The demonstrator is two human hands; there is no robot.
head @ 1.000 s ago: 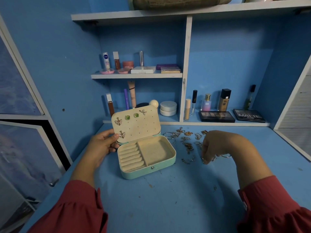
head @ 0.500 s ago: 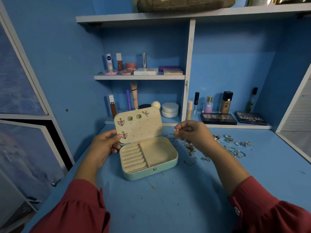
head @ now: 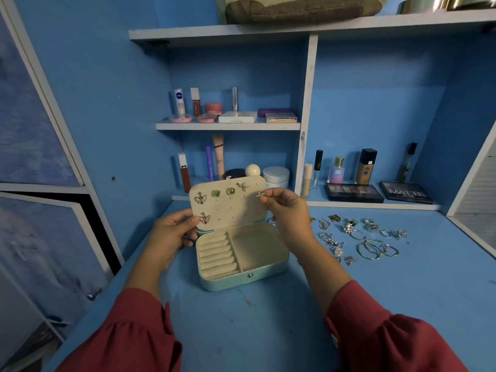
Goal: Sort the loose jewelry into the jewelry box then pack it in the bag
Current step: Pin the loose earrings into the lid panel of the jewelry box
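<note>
Earring [head: 259,194], a small starfish stud, sits pinched in the right hand [head: 288,216] at the upper right of the jewelry box lid [head: 236,210], just above frame centre. The left hand [head: 171,234] grips the lid's lower left edge, steadying it. A slip could drop the stud (the post must find a tiny hole). The lid carries five studs; the ring rolls [head: 217,253] and open compartment [head: 257,248] look empty. Loose jewelry [head: 357,237] lies right of the box.
</note>
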